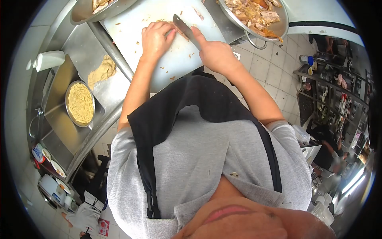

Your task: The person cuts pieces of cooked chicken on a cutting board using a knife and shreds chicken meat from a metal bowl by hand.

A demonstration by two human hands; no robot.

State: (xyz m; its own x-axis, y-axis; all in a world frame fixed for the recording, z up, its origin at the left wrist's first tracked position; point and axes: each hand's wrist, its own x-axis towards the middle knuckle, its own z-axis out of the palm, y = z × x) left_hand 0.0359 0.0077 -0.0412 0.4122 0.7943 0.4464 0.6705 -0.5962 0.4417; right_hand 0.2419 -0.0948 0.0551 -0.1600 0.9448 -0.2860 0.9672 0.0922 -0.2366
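Observation:
My right hand (pixel 217 55) is closed round the handle of a knife (pixel 186 30), its index finger stretched along the blade. The blade lies over a white cutting board (pixel 139 24), beside a strip of meat (pixel 182 34). On the board's left part, my left hand (pixel 156 38) has its fingers bent and drawn together close to the blade, near the meat; whether they pinch any of it is hidden. Small meat scraps (pixel 198 13) are scattered over the board. A metal pan of cooked meat pieces (pixel 260 18) stands at the right.
Another metal bowl (pixel 113 12) with meat stands at the upper left. On the steel counter (pixel 85 38) are a doughy mass (pixel 102 71), a round tray of yellowish food (pixel 80 104) and a white bottle (pixel 49 60). Shelving (pixel 332 85) and other people (pixel 85 211) appear farther away.

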